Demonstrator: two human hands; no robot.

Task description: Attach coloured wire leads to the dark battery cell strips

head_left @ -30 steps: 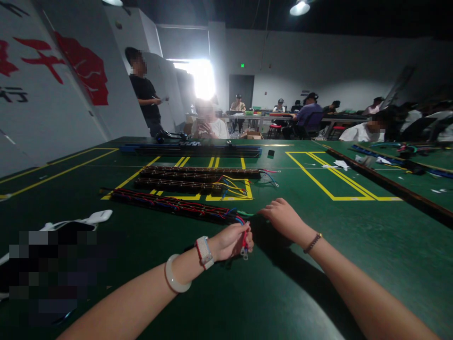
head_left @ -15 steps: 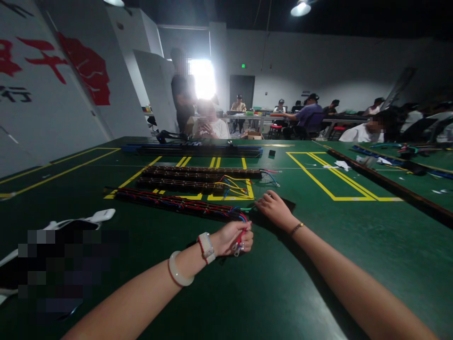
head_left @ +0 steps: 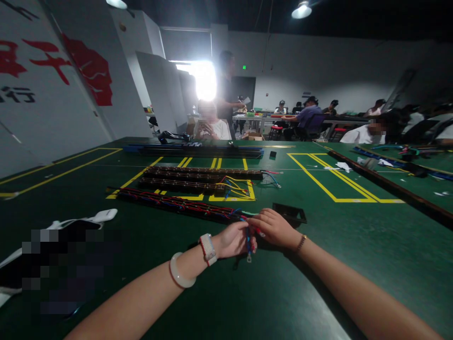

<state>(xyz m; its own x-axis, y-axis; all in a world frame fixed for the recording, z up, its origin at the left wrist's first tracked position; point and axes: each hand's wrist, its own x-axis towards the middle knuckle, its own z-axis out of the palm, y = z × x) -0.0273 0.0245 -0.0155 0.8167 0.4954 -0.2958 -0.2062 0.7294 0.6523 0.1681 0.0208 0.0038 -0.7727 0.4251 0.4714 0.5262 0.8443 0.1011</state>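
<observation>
My left hand (head_left: 233,240) pinches blue wire (head_left: 248,241). My right hand (head_left: 274,227) touches same wire, fingers curled. Long wire strip (head_left: 177,204) runs left from both.

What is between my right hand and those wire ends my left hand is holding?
Nothing visible. The right hand sits right beside the left hand, its fingertips at the red and blue wires; the small black frame lies behind it.
</observation>
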